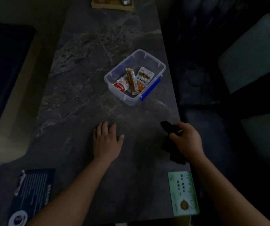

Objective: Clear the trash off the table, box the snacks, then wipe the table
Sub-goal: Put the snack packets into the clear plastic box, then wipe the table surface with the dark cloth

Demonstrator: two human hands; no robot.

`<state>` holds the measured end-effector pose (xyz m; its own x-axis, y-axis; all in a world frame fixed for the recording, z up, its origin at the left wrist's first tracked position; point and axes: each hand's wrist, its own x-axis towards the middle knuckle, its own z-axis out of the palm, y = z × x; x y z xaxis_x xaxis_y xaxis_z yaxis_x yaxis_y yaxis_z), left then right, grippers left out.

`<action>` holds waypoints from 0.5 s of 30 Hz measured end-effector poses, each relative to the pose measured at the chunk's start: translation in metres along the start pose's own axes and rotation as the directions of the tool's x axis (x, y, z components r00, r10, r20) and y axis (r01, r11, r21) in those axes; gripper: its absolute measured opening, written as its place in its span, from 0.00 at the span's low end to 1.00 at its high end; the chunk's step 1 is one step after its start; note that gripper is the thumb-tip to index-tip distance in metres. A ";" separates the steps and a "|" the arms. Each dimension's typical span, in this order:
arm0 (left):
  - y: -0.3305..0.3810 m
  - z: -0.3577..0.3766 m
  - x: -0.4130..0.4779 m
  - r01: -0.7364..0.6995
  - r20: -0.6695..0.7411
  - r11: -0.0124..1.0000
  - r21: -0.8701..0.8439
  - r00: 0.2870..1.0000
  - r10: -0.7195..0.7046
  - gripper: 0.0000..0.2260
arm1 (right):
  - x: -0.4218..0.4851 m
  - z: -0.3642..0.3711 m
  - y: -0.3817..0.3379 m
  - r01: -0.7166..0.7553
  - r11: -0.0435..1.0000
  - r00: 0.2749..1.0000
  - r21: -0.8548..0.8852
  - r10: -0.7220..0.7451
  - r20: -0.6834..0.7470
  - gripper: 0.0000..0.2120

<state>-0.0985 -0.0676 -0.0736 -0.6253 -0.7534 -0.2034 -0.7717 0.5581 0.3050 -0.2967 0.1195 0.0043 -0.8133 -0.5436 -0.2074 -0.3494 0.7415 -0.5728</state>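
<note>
The right hand (185, 138) grips a dark, limp cloth (171, 144) bunched near the dark marbled desk's (82, 79) right edge; soft and light, best wadded in the palm. The left hand (106, 141) rests spread flat.

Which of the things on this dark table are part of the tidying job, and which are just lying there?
Part of the job:
- dark cloth, gripped in the right hand
- clear box holding three snack packets
- table, with the left hand flat on it

Just lying about:
- green card near the right edge
- dark booklet near the left
- wooden tray at the far end
</note>
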 end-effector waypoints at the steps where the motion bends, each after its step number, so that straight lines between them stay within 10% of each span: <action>1: -0.004 -0.006 -0.006 -0.023 -0.014 1.000 -0.021 1.000 0.023 0.29 | -0.020 0.002 0.002 0.026 0.999 1.000 -0.025 -0.026 -0.009 0.14; 6: -0.072 -0.024 -0.066 -0.186 -0.173 0.982 -0.031 0.969 0.178 0.25 | -0.116 0.061 0.017 0.141 0.944 0.990 -0.299 -0.130 0.055 0.24; 15: -0.214 -0.018 -0.155 -0.015 -0.220 1.000 -0.010 0.975 0.013 0.29 | -0.143 0.131 0.039 0.117 0.824 0.992 -0.555 -0.073 0.101 0.39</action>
<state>0.1659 -0.0763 -0.0904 -0.5942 -0.8042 0.0101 -0.7608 0.5662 0.3172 -0.1335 0.1746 -0.0922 -0.7343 -0.6334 -0.2440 -0.6414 0.7651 -0.0560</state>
